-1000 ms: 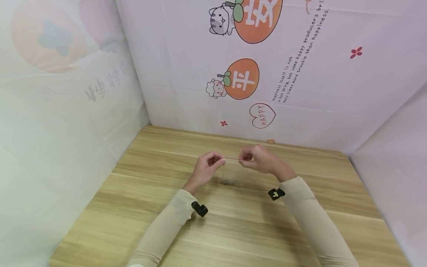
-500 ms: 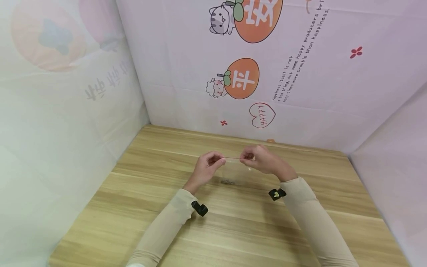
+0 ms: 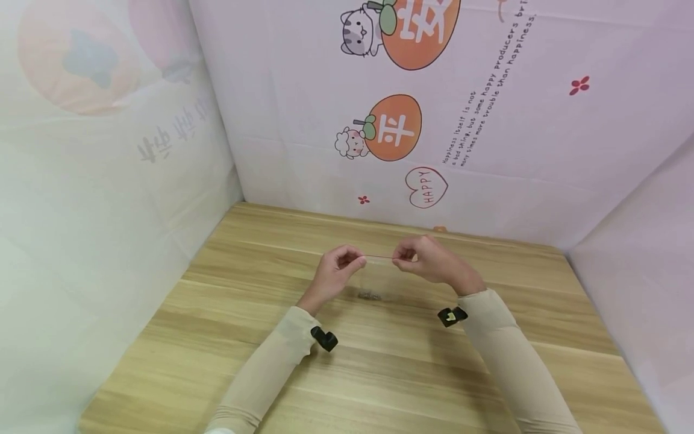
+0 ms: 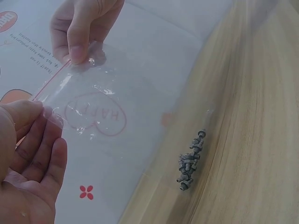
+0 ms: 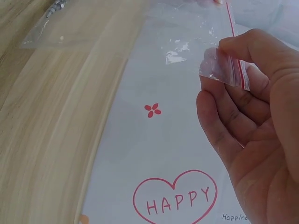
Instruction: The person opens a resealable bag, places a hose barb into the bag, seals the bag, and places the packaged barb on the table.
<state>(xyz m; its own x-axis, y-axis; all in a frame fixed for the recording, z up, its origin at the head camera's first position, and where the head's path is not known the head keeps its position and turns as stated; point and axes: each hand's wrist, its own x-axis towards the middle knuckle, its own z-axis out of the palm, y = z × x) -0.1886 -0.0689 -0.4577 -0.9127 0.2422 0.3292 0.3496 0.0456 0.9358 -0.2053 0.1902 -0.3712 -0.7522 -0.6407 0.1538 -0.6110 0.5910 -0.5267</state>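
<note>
A clear zip-lock bag with a red line along its top edge hangs between my two hands. My left hand pinches one end of the red zip line between thumb and fingers. Toward the other end, my right hand pinches the same edge; in the right wrist view a corner of the bag sticks out past the thumb. Several small grey metal fittings lie bunched at the bottom of the bag. The red line runs straight and taut between the hands.
The hands are over a wood-grain table. A white printed cloth with orange fruit drawings rises behind the table's far edge, and pale cloth walls flank both sides. A small black device sits at each wrist.
My right hand has slid slightly to the right along the red edge, so the stretch between the hands is longer. My left hand stays nearly in place, still pinching the bag.
</note>
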